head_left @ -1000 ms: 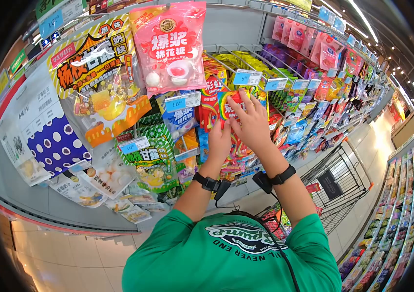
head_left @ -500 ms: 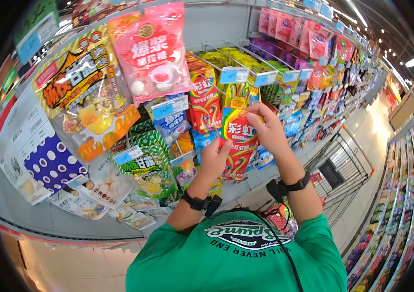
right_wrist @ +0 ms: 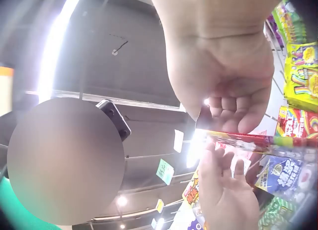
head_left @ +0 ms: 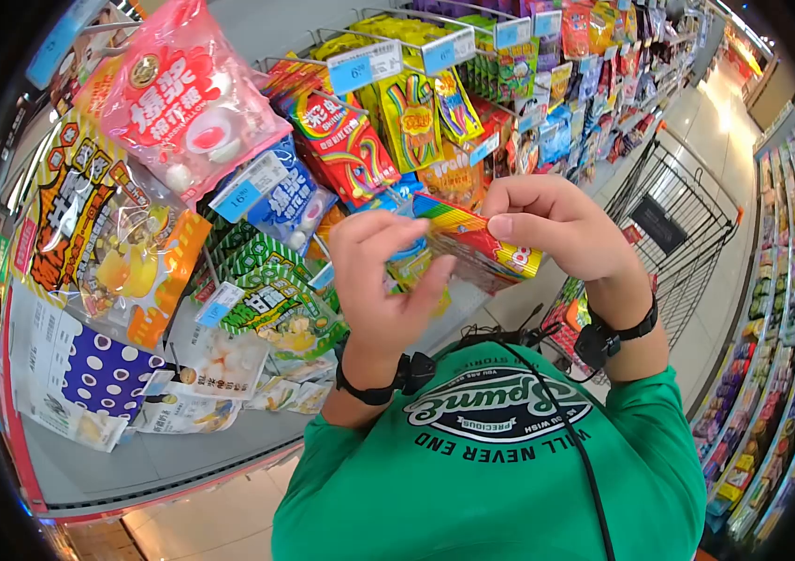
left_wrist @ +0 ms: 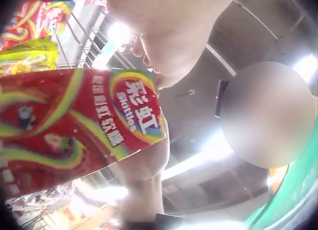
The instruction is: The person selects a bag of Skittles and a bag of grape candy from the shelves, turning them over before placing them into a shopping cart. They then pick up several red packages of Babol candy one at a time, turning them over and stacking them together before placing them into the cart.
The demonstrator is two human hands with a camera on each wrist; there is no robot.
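A red Skittles candy bag point(head_left: 482, 238) with a rainbow stripe is tilted nearly edge-on in the head view. My right hand point(head_left: 561, 229) pinches its top end between thumb and fingers. On the other side my left hand point(head_left: 388, 271) has thumb and fingers spread apart, its fingertips right at the bag's near edge. The left wrist view shows the printed front of the bag point(left_wrist: 59, 126) broadside. Seen from the right wrist, the bag is a thin strip running between the right hand point(right_wrist: 223, 81) and the left palm point(right_wrist: 226, 195).
More Skittles bags point(head_left: 346, 145) hang on hooks just beyond the hands, beside yellow candy packs point(head_left: 409, 122). A pink marshmallow bag point(head_left: 192, 112) hangs at upper left. Price tags point(head_left: 365, 65) stick out from the hooks. A shopping cart point(head_left: 659, 222) stands in the aisle at right.
The Skittles bag has come off the rack toward the body and turned from facing the camera to nearly edge-on. My left hand has loosened from it; the view has shifted right.
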